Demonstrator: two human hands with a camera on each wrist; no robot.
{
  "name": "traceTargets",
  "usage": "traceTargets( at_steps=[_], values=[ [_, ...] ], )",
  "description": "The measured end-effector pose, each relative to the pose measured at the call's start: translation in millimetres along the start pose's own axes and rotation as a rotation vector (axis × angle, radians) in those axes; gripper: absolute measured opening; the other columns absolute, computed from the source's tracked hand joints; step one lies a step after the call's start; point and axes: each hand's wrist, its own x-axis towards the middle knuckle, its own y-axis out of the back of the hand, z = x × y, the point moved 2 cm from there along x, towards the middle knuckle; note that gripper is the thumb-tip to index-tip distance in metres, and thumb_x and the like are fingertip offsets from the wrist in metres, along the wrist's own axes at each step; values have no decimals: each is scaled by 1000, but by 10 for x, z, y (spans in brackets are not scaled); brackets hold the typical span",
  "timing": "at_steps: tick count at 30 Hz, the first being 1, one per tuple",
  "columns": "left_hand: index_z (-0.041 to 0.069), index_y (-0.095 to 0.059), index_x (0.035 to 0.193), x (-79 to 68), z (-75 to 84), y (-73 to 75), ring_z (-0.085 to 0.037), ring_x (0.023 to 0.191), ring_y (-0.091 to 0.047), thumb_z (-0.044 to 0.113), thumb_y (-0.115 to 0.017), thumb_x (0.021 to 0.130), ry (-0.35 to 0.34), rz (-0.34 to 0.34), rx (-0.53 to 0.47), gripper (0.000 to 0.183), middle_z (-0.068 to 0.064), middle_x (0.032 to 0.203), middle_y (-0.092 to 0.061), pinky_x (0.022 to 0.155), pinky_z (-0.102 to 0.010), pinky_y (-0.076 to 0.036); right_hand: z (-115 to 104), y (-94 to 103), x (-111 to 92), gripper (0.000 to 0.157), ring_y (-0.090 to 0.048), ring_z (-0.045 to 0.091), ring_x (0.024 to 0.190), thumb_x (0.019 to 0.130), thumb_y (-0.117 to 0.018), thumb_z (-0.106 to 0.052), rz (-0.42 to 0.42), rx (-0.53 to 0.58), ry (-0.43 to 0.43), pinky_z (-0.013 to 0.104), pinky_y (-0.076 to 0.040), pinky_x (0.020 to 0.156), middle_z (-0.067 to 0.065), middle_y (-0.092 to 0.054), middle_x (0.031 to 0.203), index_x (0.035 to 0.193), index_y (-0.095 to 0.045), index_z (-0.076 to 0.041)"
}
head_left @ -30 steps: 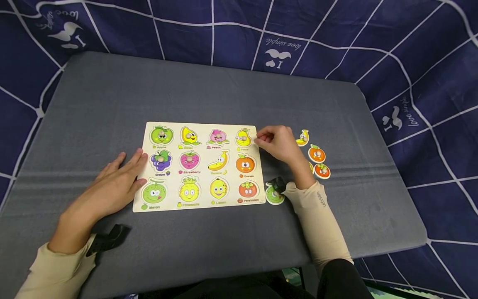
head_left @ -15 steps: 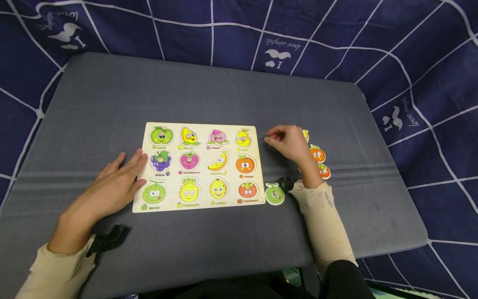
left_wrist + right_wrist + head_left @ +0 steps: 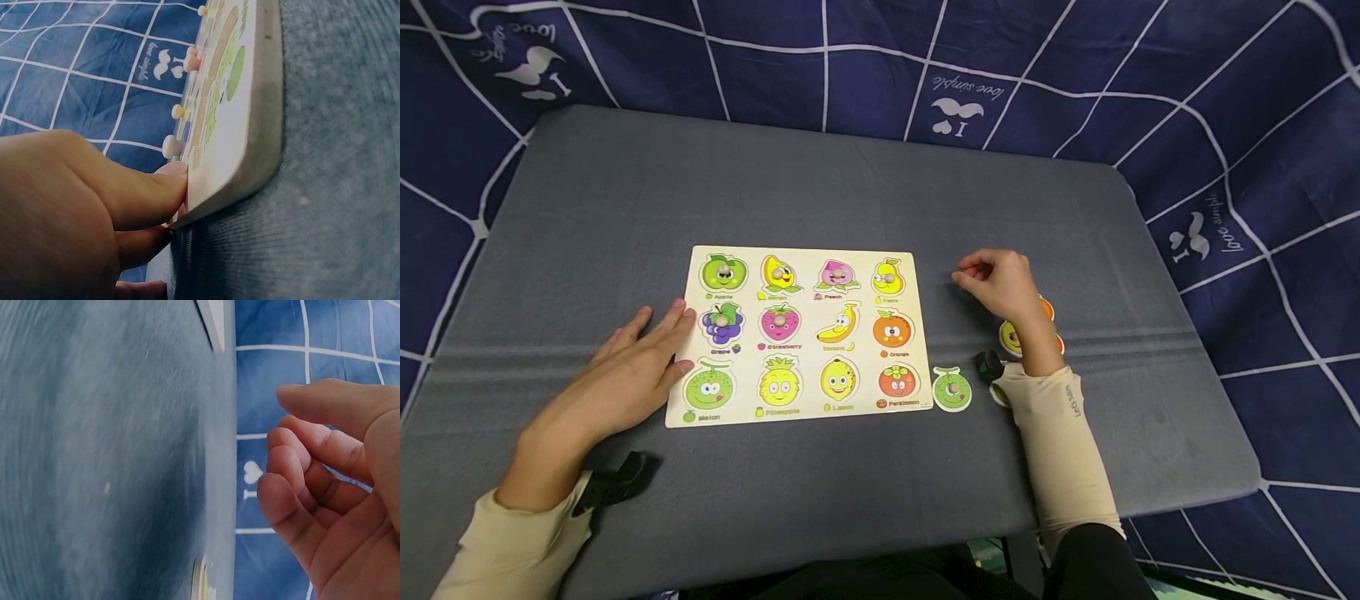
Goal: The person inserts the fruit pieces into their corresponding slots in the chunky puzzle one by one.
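Observation:
A cream fruit puzzle board (image 3: 867,312) lies on the grey table. Knobbed pieces such as the apple (image 3: 725,272), pear (image 3: 889,277) and strawberry (image 3: 781,322) sit in its upper rows; the bottom row shows printed fruit without knobs. My left hand (image 3: 617,375) rests at the board's left edge, fingers extended; the left wrist view has the thumb (image 3: 150,197) on the board's corner. To the right of the board, my right hand (image 3: 1000,283) is over the table with loosely bent fingers and nothing in them. The banana piece is hidden by that hand.
A loose melon piece (image 3: 952,390) lies by the board's lower right corner. Under and beside my right forearm are a yellow piece (image 3: 1010,337), an orange piece (image 3: 1046,307) and others partly covered. A blue checked cloth (image 3: 880,75) stands behind the table (image 3: 820,192).
My right hand has moved right, away from the board's pear corner, and now covers the banana piece. A yellow piece has come into view by the forearm. The left hand has stayed put.

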Motion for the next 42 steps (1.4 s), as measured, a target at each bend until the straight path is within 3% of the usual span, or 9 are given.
traceTargets(
  at_steps=[4,11,29,42],
  values=[
    [-5,-20,154,-4,-6,-5,-58,141,-6,16,-55,102,6,-5,-13,66,-26,160,-12,106,-74,-8,71,30,-8,13,-58,9,61,86,-77,-12,0,-6,-12,18,-42,58,11,-70,75,90,-75,1],
    [-5,-21,154,-7,-16,-7,-59,141,-6,15,-55,102,3,3,-19,66,-25,160,-13,106,-75,-8,182,104,-33,14,-59,16,62,86,-77,-11,24,-13,-45,17,-41,55,13,-70,76,91,-75,2],
    [-6,-22,153,6,-17,-3,-59,141,-8,14,-56,101,-7,14,-5,65,-26,159,-15,105,-75,-10,426,217,-76,18,-55,-2,60,87,-76,-12,28,7,-151,12,-42,56,17,-71,82,94,-74,4],
    [-7,-22,153,14,-9,-3,-59,141,-8,14,-56,101,0,12,4,65,-27,159,-16,104,-75,-11,619,378,-141,21,-54,-2,61,91,-72,-17,43,-64,-230,13,-42,54,17,-71,86,96,-73,4]
  ],
)
